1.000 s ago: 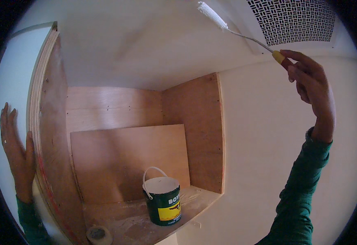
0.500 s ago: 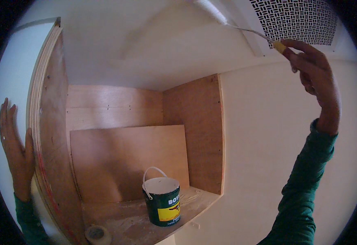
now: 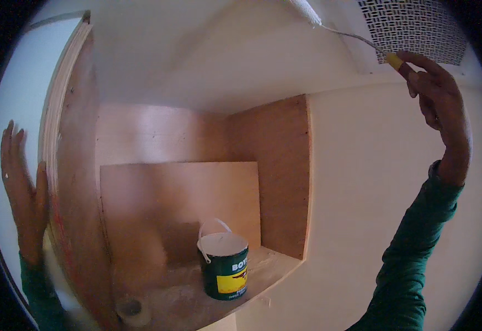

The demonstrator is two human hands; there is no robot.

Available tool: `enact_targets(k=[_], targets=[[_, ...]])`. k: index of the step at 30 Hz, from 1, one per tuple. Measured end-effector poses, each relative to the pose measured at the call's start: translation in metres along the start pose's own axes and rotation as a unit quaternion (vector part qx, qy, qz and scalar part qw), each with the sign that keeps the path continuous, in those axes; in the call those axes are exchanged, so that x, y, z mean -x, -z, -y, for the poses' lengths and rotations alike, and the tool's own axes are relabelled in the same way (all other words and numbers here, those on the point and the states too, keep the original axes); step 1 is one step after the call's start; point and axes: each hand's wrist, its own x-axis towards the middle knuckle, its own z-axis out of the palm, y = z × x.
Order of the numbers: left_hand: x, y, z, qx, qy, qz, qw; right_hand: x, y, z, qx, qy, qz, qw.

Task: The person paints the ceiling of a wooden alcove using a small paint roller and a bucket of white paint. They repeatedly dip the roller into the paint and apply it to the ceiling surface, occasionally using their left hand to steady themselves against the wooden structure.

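Raised at the upper right, my right hand [image 3: 437, 91] is closed round the yellow-and-red handle of a paint roller [image 3: 395, 60]. Its thin wire frame runs left to a white roller sleeve [image 3: 306, 11] against the pale ceiling [image 3: 196, 60]; the sleeve's far end is cut off by the top edge. On the far left my left hand [image 3: 23, 190] lies with fingers stretched on a pale white panel [image 3: 23, 83], its thumb at the layered plywood edge. A dark green paint bucket [image 3: 224, 276] with a yellow label and raised white handle stands on the wooden shelf.
A plywood box cabinet [image 3: 282, 176] surrounds the bucket, with a loose board [image 3: 213, 190] leaning at its back. A roll of tape [image 3: 133, 310] sits at the shelf's near left. A patterned vent grille [image 3: 417, 30] is set in the ceiling near my right hand.
The roller and my right hand appear slightly farther right. The whole scene has also shifted a little right and mostly up as the view moved. My left hand stays on the panel.
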Motion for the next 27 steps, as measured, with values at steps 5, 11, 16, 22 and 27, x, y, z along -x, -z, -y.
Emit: enact_targets(k=[5, 11, 16, 22, 27], targets=[[-0.004, 0.013, 0.002, -0.033, -0.012, 0.015, 0.999, -0.023, -0.067, -0.001, -0.029, 0.007, 0.078, 0.997], [-0.001, 0.0, -0.008, -0.024, 0.004, 0.008, 1.0, -0.048, -0.151, 0.007, -0.007, -0.014, 0.128, 0.992], [-0.001, 0.031, 0.012, -0.052, -0.005, 0.014, 0.999, -0.074, -0.27, 0.006, -0.04, 0.103, 0.127, 0.986], [0.0, -0.003, -0.009, 0.057, 0.017, 0.001, 0.998, -0.073, -0.381, -0.011, 0.004, 0.109, 0.133, 0.985], [-0.008, 0.011, -0.015, -0.063, -0.013, 0.057, 0.996, -0.075, -0.471, -0.027, -0.026, 0.128, 0.137, 0.982]])
